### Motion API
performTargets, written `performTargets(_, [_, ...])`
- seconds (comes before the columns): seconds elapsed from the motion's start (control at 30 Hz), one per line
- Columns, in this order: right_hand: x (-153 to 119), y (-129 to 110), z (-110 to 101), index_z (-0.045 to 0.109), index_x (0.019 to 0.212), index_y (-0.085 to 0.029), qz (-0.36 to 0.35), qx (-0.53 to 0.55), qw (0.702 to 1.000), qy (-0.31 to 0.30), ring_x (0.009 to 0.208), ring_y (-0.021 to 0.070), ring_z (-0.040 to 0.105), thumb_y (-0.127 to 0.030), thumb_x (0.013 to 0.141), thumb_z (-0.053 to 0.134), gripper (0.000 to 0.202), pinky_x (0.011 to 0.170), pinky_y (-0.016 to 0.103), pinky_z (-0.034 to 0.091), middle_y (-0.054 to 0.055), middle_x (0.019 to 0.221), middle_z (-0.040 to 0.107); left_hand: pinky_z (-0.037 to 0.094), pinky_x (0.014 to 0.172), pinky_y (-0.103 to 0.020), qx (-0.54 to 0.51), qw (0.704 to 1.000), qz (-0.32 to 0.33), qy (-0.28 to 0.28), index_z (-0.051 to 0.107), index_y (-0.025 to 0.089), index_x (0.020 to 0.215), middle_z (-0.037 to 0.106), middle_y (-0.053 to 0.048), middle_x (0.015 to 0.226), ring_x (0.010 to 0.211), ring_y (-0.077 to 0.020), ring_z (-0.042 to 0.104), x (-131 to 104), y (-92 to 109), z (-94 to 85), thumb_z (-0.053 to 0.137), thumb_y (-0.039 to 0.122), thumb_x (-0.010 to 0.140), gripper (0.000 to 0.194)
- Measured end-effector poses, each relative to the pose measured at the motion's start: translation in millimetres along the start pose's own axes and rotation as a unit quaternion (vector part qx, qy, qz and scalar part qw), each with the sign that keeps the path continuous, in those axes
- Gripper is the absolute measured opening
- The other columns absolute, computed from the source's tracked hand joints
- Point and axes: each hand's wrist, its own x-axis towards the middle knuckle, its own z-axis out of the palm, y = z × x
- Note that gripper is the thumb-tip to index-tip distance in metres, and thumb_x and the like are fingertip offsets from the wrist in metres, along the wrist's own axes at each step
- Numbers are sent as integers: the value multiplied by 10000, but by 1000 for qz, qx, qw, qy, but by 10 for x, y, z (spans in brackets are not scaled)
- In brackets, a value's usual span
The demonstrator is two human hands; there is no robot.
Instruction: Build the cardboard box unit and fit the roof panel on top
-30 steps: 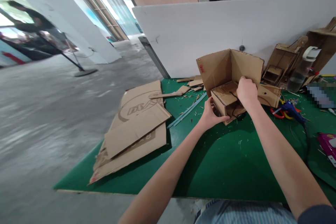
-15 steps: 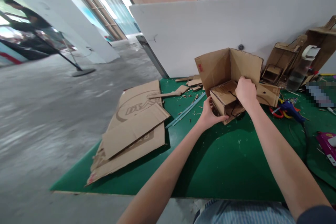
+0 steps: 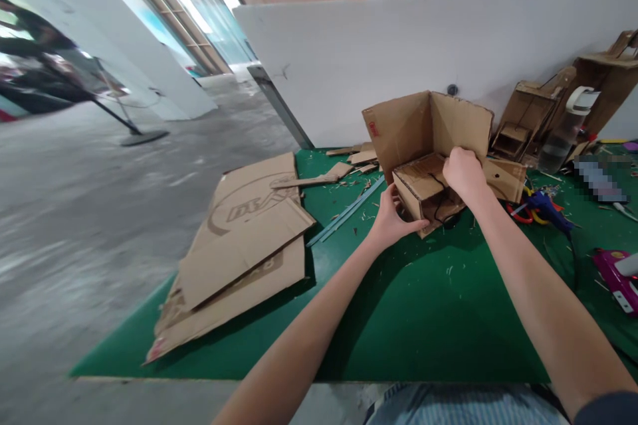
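A cardboard structure stands on the green table, with two tall upright panels behind a small open-fronted box part. My left hand grips the lower left corner of it, thumb along the front bottom edge and fingers around the left side. My right hand is closed in a fist against the right of the box part, in front of the right upright panel. A thin black cord runs from near this fist down the open front. What the right fingers hold is hidden.
Flat cardboard sheets lie at the left table edge, with teal strips and scraps nearby. On the right are a blue glue gun, scissors, a water bottle, a phone and a magenta device. A white partition stands behind.
The whole view has shifted slightly, so table items appear a little further left. Both hands keep about the same place on the cardboard structure.
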Motion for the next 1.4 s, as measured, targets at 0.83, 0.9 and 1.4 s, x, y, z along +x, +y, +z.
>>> performTargets(0.83, [-430, 584, -727, 747, 931, -161, -35, 114, 993, -7, 692, 200, 678, -419, 973, 515, 350, 675, 328, 483, 101, 761, 730, 551, 1006, -472, -136, 989, -29, 46, 485, 330, 1382, 421, -84, 1549, 1367, -365, 479, 213, -110, -343, 888, 584, 615, 902])
performTargets(0.9, [-433, 617, -737, 738, 941, -153, -46, 100, 993, -40, 679, 192, 665, -440, 982, 486, 384, 666, 321, 470, 101, 756, 720, 549, 999, -458, -145, 988, -26, 45, 495, 336, 1383, 422, -81, 1551, 1376, -366, 467, 220, -127, -346, 900, 557, 617, 894])
performTargets(1.4, [-700, 645, 369, 651, 1200, -129, -127, 55, 976, -167, 1081, 243, 668, -98, 910, 412, 378, 879, 324, 488, 176, 1321, 622, 576, 930, -411, -163, 985, -13, 49, 499, 324, 1372, 444, -92, 1530, 1350, -364, 492, 229, -95, -333, 939, 510, 569, 934])
